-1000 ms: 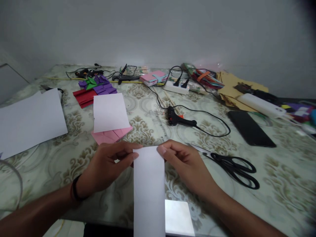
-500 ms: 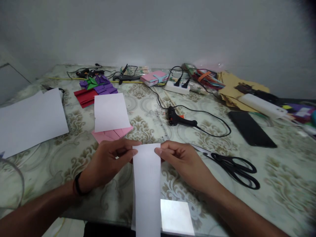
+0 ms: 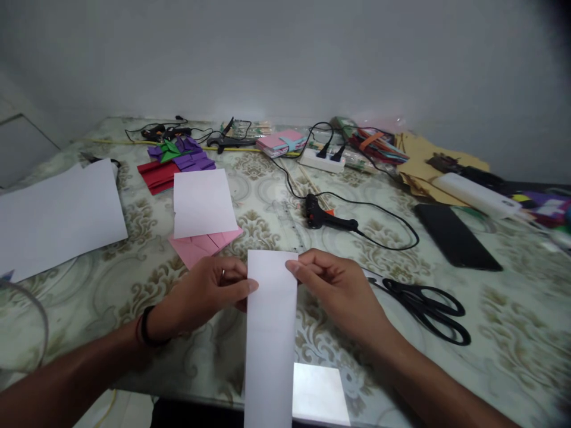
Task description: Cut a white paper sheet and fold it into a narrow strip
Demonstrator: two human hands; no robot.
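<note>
A long white paper strip [image 3: 271,339] runs from the middle of the view down past its bottom edge. My left hand [image 3: 209,294] pinches the strip's left edge a little below the top, thumb on the front. At the top right corner my right hand [image 3: 339,285] grips the same strip between thumb and fingers. Black-handled scissors [image 3: 422,303] lie just right of my right hand, their blades partly hidden behind it. Beyond my left hand, a white paper sheet [image 3: 204,203] rests on a folded pink paper [image 3: 200,246].
Large white sheets [image 3: 62,217] lie at the left. A black glue gun [image 3: 328,217] with a looping cord sits mid-table. A phone [image 3: 457,236] is to the right. Along the back are a white power strip [image 3: 322,159], folded red paper [image 3: 158,175] and brown paper [image 3: 437,157].
My left hand has slid down the strip's left edge, away from the top corner. The strip and my right hand have shifted slightly right, and the strip's top now stands a little higher.
</note>
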